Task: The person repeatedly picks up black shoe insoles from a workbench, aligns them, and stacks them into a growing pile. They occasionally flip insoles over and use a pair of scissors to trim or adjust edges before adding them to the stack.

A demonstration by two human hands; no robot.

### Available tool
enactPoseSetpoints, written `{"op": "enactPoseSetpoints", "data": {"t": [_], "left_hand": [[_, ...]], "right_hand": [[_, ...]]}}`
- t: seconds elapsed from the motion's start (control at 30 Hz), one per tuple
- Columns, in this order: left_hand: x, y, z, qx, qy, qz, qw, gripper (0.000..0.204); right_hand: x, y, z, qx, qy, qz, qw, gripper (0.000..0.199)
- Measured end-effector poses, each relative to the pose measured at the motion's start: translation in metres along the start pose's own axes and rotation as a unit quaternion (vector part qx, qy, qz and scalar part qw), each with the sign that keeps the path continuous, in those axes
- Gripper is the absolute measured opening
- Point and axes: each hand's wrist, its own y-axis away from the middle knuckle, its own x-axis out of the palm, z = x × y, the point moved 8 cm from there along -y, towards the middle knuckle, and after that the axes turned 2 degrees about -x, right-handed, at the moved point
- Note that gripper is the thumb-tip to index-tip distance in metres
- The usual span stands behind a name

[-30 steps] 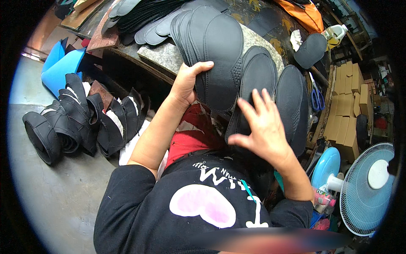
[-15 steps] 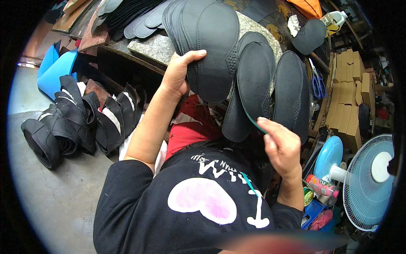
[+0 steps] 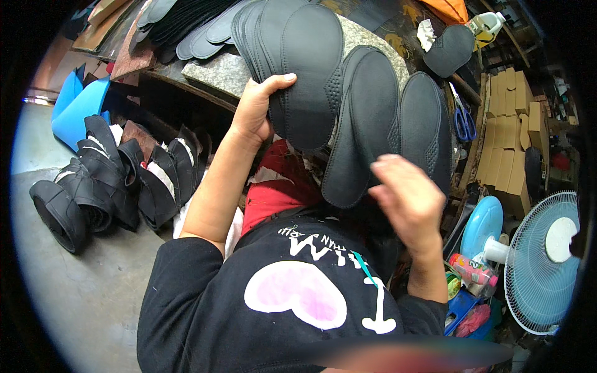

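Under the thumb of the left hand (image 3: 254,110), a fanned stack of black insoles (image 3: 309,78) is pinched, the other fingers mostly hidden behind it; a firm, even grip there should keep the layers from sliding. Just beyond the blurred, curled fingers of the right hand (image 3: 411,200) are more black insoles (image 3: 373,99); whether those fingers hold anything, I cannot tell. A light touch should spare the stitched edges. Ahead of the left fingers, a speckled slab (image 3: 211,73) rests on a patterned tabletop (image 3: 404,40); right of the right fingers are scissors (image 3: 462,121), cartons (image 3: 507,152) and a fan (image 3: 538,264).
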Motion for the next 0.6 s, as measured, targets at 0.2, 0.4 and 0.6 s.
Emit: {"op": "enactPoseSetpoints", "data": {"t": [0.2, 0.4, 0.6], "left_hand": [[0.001, 0.001, -0.001, -0.007, 0.0, -0.001, 1.0, 0.039], [0.002, 0.002, 0.0, -0.014, 0.011, -0.008, 1.0, 0.04], [0.0, 0.0, -0.001, -0.016, -0.014, -0.01, 1.0, 0.041]], "right_hand": [[0.03, 0.001, 0.01, 0.025, -0.003, 0.041, 0.999, 0.039], [0.006, 0.002, -0.015, 0.083, -0.032, -0.06, 0.994, 0.024], [0.017, 0.013, -0.052, 0.26, 0.01, 0.001, 0.965, 0.046]]}}
